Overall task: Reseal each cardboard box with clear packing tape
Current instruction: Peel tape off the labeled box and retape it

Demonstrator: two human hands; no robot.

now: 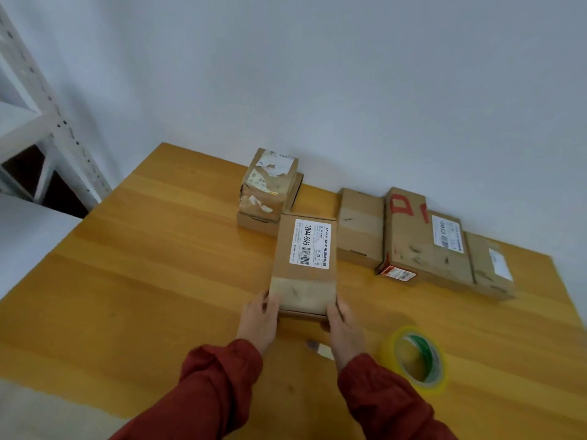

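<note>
A brown cardboard box with a white printed label [305, 265] lies flat near the middle of the orange-brown wooden tabletop [158, 265], its near end towards the person. The left hand [259, 315] and right hand [343, 325] grip that end from opposite sides, fingers curled round its corners. With both hands busy, the roll of yellowish clear packing tape with a green core [416, 360] sits untouched just right of the right wrist, towards the near edge. It stands tilted rather than flat, so a brushing red sleeve [381, 404] could probably send it rolling off. A paler band crosses the box's near end, perhaps tape. If it has not bonded, squeezing the sides may buckle the flap and lift it. The far end of the box sits close to a stack of two worn brown cartons [270, 185] and a row of three flat brown cartons [422, 242] along the far edge by the wall, so pushing it forward could nudge them askew. A small pale object [319, 347] lies between the wrists. What it is I cannot tell, but a forearm could easily sweep it aside.
</note>
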